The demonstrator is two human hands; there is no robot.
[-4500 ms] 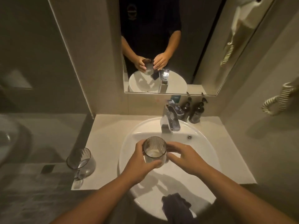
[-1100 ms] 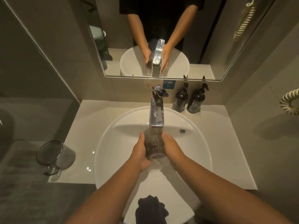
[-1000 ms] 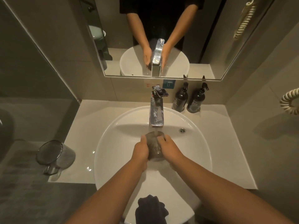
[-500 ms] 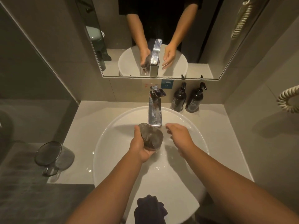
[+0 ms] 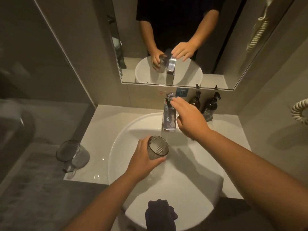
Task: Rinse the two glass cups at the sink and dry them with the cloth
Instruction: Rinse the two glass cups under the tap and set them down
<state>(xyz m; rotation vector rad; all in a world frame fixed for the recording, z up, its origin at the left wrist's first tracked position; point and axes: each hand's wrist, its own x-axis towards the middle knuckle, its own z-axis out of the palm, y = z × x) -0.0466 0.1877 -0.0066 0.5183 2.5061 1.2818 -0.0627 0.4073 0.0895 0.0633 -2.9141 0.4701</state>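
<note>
My left hand [image 5: 143,160] grips a ribbed glass cup [image 5: 158,147] upright over the white basin [image 5: 126,140], just left of the water stream falling from the chrome tap [image 5: 168,120]. My right hand [image 5: 188,119] reaches over the tap, its fingertips touching the lever at the top, fingers spread and holding nothing. A second glass cup [image 5: 71,154] with a handle lies tilted on the counter at the left. A dark cloth [image 5: 160,214] hangs over the basin's near rim.
Two dark pump bottles [image 5: 210,108] stand against the wall right of the tap. A mirror [image 5: 166,39] hangs above the sink. A coiled cord [image 5: 300,111] hangs on the right wall. The white counter [image 5: 100,124] ends at a drop on the left.
My right hand left the cup and rose to the tap lever. My left hand pulled the cup out from under the stream, toward me and to the left, and turned it upright.
</note>
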